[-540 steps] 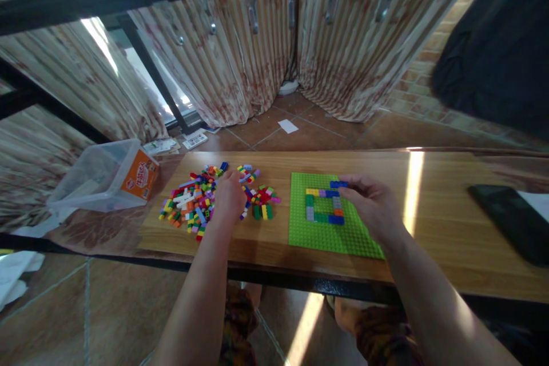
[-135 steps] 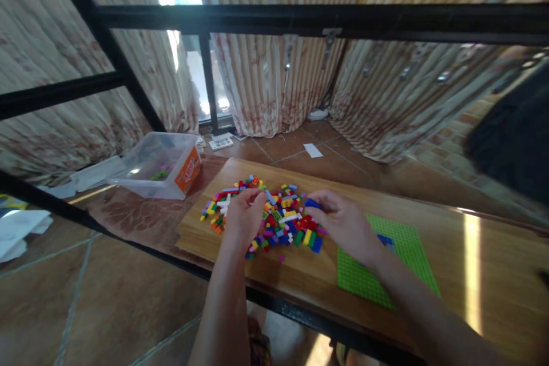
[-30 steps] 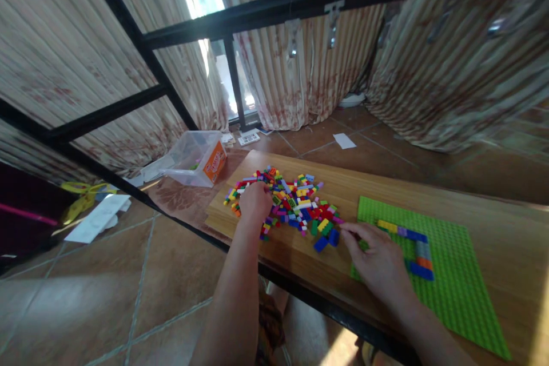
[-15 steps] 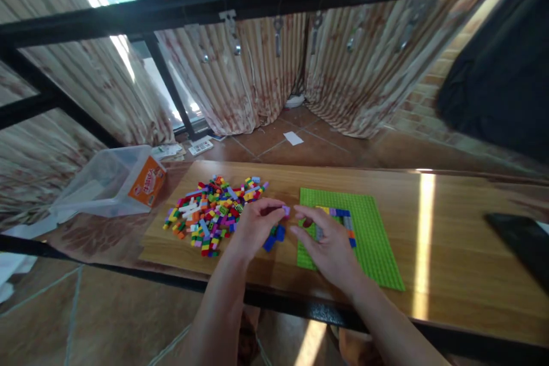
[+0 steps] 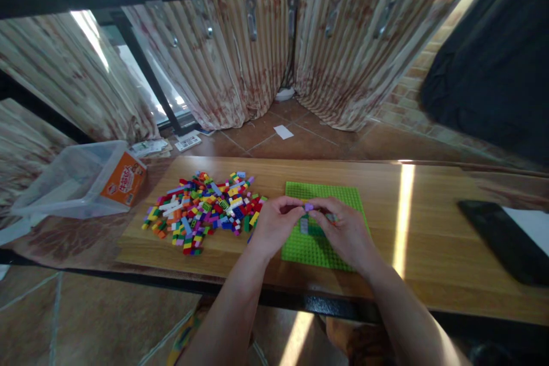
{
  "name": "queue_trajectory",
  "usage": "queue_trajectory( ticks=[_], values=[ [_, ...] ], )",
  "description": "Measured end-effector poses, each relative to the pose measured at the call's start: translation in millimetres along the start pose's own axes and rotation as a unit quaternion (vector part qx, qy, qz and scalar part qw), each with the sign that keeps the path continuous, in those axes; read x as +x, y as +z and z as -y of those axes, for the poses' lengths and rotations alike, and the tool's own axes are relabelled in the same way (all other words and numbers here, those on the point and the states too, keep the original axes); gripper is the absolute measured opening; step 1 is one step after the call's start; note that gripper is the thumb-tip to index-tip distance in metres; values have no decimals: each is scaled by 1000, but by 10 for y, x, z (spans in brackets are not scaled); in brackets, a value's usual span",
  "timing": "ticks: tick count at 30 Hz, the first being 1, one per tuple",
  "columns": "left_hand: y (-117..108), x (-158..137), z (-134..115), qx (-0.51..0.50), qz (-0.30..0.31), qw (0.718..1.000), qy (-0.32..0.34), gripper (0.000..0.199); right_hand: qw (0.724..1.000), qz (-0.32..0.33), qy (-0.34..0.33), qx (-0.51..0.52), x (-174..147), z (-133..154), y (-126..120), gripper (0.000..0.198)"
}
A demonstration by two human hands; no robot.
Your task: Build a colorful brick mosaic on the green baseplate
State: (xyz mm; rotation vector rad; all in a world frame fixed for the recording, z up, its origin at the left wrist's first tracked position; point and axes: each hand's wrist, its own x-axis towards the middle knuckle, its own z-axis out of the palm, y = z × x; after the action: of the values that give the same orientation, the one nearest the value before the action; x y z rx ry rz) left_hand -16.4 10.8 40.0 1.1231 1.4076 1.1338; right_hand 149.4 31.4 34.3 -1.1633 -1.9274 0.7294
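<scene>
Left hand (image 5: pixel 277 223) and right hand (image 5: pixel 348 231) both pinch a purple brick (image 5: pixel 309 206) over the green studded baseplate (image 5: pixel 295 250), at five o'clock in view. At nine, a clear plastic bin's (image 5: pixel 79 180) orange label (image 5: pixel 124 178) bears white, blurred Chinese characters.

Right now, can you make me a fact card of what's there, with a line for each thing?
Left hand: fingertips pinching a small purple brick
Right hand: fingertips on the same brick
Green baseplate: on the wooden table, beneath the hands; some bricks on it, partly hidden
Loose bricks: mixed colors, heaped left of the baseplate
Clear bin: beyond the table's left end, orange label facing the table
Dark flat object: toward the table's right end, beside white paper
</scene>
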Motion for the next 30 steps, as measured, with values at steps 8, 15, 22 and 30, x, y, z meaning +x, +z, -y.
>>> queue_trajectory(
  ticks=[8,15,22,30],
  values=[
    [-8,1,16,239,5,970,39,24,996,-40,51,-67,21,-442,-332,19],
    [57,-92,22,385,14,919,85,28,992,12,31,-126,-37,-372,-100,12],
    [83,-111,99,434,33,892,121,29,982,10,38,-184,-47,-411,-46,13],
    [102,-113,122,436,33,889,135,28,980,16,51,-193,-44,-436,-30,13]
  ],
)
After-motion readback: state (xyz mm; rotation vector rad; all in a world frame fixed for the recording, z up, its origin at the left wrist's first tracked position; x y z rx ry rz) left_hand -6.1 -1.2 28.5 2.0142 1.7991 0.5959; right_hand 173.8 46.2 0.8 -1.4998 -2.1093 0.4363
